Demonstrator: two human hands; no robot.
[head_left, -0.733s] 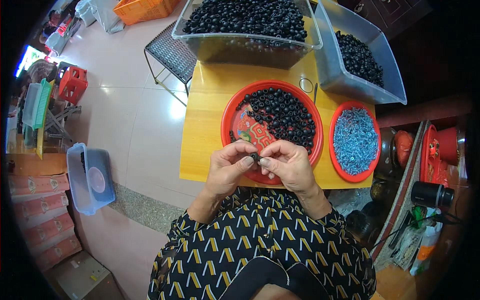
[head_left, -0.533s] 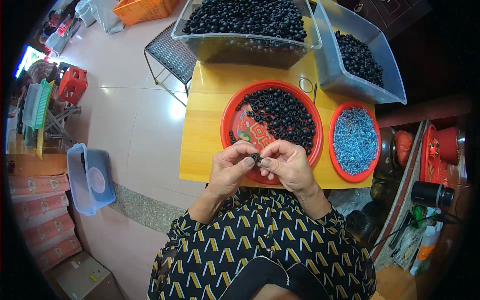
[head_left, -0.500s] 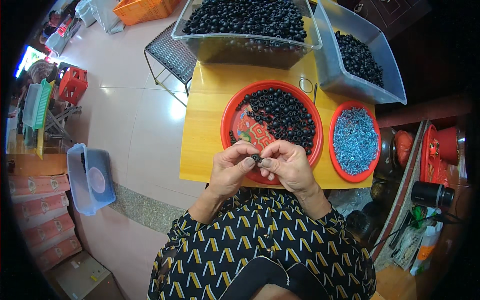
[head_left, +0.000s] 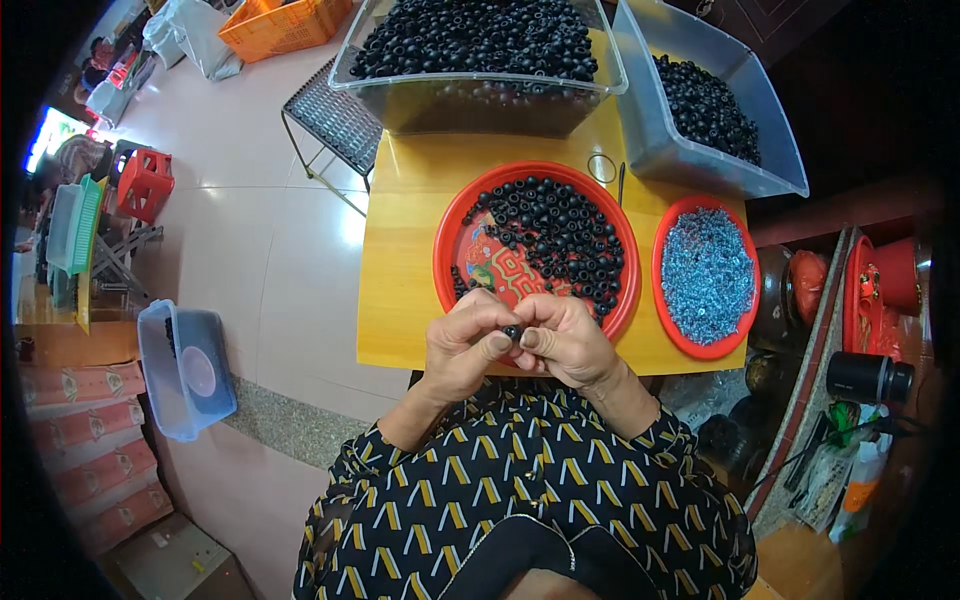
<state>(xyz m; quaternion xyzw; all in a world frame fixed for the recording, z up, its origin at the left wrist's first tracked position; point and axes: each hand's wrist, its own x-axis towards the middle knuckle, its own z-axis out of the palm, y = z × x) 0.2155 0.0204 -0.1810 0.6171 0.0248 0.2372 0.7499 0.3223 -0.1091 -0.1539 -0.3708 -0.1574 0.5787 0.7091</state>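
A small black ring piece (head_left: 512, 331) sits pinched between the fingers of both hands, thumbs pressed close on either side of it, so the fingers are nearly closed with only the piece keeping them apart. The left hand (head_left: 462, 345) grips it from nine o'clock and the right hand (head_left: 566, 345) from three o'clock, the two meeting just over the near edge of the yellow table (head_left: 400, 270), probably so that anything dropped lands within reach.

At twelve o'clock from the hands, just beyond them, lies a red round tray (head_left: 448, 240) holding loose black rings, close enough for either hand to reach. At two o'clock a smaller red dish (head_left: 664, 300) carries small silvery-blue parts, kept apart from the black ones. Farther out, at twelve and one o'clock, two clear plastic bins (head_left: 480, 105) (head_left: 660, 150) hold bulk black rings. At nine o'clock, on the floor, stands a blue lidded box (head_left: 185, 365).
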